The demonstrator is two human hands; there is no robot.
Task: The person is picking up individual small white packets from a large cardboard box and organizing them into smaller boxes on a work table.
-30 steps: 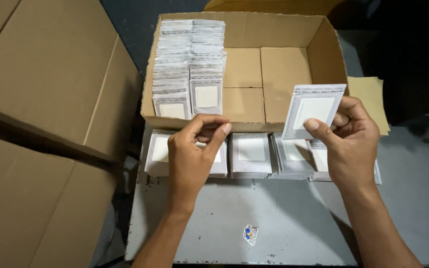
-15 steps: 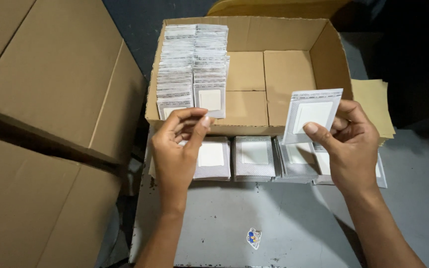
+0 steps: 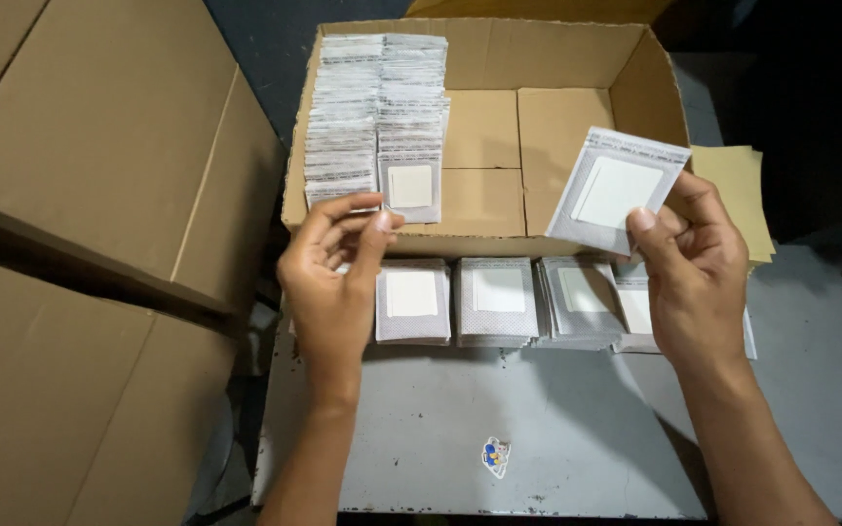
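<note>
L hand up off the piles, R hand tilting its packet.

Since 0.5 s ago L hand (image 3: 335, 282) rose to the box (image 3: 484, 209) front, fingers pinched, on what I can't tell. R hand (image 3: 691, 263) grips 1 grey packet (image 3: 616, 190) w/ white square, now tilted. 4 piles (image 3: 499, 302) on table (image 3: 460, 429); 2 rows in box; 1 small sticker (image 3: 495, 456).

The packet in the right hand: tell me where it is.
In the head view, right of centre, the grey packet is pinched in the right hand, raised over the cardboard box's front wall.
</note>
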